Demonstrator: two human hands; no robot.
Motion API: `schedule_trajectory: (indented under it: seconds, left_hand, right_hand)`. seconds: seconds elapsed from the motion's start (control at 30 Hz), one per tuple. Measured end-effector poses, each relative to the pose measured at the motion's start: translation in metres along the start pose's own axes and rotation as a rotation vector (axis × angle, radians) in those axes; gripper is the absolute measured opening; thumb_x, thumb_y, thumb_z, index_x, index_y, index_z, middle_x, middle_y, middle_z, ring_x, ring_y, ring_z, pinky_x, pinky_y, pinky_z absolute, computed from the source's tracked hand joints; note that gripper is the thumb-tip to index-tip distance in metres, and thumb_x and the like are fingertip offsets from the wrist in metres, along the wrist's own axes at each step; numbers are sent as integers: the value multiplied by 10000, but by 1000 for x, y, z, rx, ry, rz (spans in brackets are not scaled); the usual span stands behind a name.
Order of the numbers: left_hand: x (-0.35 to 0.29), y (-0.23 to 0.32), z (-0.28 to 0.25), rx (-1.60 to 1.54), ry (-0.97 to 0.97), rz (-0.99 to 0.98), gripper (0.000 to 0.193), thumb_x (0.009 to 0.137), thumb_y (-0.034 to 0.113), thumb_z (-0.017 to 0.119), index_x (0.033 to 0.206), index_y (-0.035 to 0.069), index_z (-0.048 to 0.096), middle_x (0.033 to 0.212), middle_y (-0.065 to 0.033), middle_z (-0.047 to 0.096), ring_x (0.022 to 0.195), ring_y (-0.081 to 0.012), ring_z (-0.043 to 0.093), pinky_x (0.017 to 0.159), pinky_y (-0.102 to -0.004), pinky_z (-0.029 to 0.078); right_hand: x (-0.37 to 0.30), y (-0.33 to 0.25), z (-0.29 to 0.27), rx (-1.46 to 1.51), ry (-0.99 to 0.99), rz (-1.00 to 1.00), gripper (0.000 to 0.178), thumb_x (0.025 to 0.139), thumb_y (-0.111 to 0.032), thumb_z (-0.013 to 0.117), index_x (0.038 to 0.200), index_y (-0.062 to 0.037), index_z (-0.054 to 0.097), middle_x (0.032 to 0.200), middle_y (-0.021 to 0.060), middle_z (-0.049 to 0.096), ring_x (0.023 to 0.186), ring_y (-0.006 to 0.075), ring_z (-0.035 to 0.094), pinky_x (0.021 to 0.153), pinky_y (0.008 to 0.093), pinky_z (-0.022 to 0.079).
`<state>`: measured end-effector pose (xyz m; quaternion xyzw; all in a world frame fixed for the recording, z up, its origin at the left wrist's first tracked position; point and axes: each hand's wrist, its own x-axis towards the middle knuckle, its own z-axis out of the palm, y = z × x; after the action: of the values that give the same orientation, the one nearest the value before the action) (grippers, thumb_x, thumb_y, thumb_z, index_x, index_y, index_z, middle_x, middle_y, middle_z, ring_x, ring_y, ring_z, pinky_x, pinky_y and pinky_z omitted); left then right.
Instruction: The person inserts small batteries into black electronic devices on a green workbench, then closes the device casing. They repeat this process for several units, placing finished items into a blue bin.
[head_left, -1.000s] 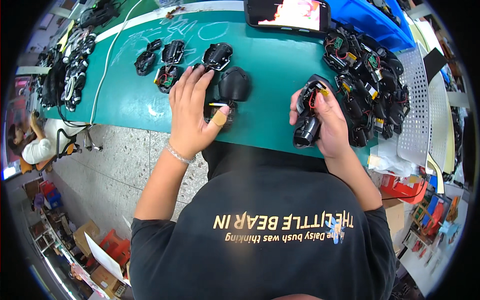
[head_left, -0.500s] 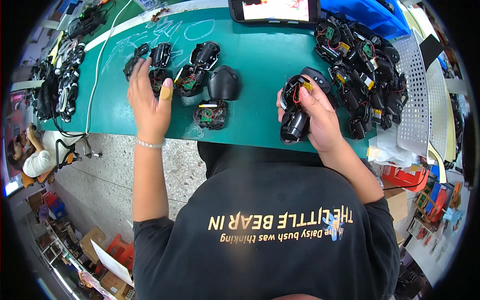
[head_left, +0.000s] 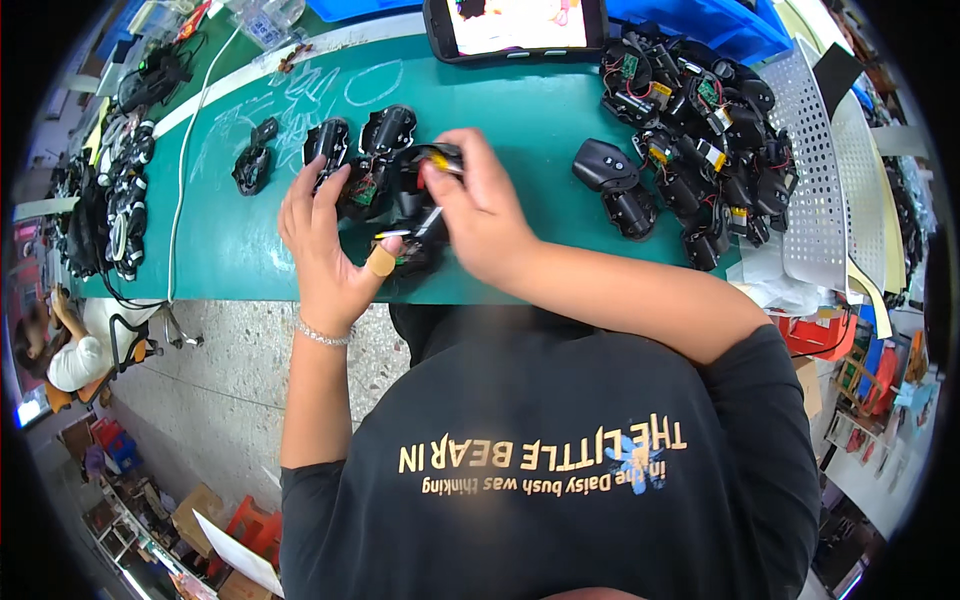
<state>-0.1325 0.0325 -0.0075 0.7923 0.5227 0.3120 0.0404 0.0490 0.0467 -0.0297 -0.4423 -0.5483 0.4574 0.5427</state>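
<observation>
My right hand (head_left: pixel 484 212) grips an opened black plastic housing (head_left: pixel 410 188) with wires and a yellow part inside, slightly blurred. It is above the left-hand group of housings, partly covering them. My left hand (head_left: pixel 325 240), with a tan bandage on its thumb, has its fingers spread around the near side of that group. Its fingertips are close to a black housing (head_left: pixel 327 140), and I cannot tell whether they touch it. Another housing (head_left: pixel 388 130) lies behind, next to one with a green circuit board (head_left: pixel 362 190). A separate open housing (head_left: pixel 252 168) lies further left.
A pile of opened housings (head_left: pixel 690 110) covers the right of the green table (head_left: pixel 520 120), beside a perforated metal tray (head_left: pixel 815 170). A closed black housing (head_left: pixel 605 165) lies left of the pile. A phone-like screen (head_left: pixel 520 28) and blue bin (head_left: pixel 700 28) stand behind. Cables (head_left: pixel 125 200) lie far left.
My right hand has carried the opened housing from the right side across to the left group. My left hand has shifted slightly right and nearer to me. The whole view has shifted a little.
</observation>
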Motion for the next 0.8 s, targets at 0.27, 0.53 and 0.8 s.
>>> schedule_trajectory:
  seconds: [0.27,0.53,0.8]
  left_hand:
    - [2,-8,17,223,1,-23,836,666,491,715,1284,8,424,1353,-188,425,1262,-359,379,1027,-482,242]
    - [12,8,15,193,87,-1,872,707,476,737,1336,-6,375,1421,-198,330,1328,-376,267,1076,-491,215]
    - [21,57,0,-311,224,88,551,808,273,641,1237,1,427,1329,-208,417,1231,-339,398,1052,-453,274]
  right_hand:
    - [55,8,58,-364,244,-223,248,794,-141,603,997,-61,483,969,144,538,941,353,509,773,465,358]
    - [48,-34,-13,-379,13,-388,502,710,-120,637,1165,-39,441,1135,182,500,1076,369,486,915,468,377]
    - [17,-123,-273,-688,91,-176,163,876,-73,572,1028,-15,577,873,4,560,785,81,512,714,238,436]
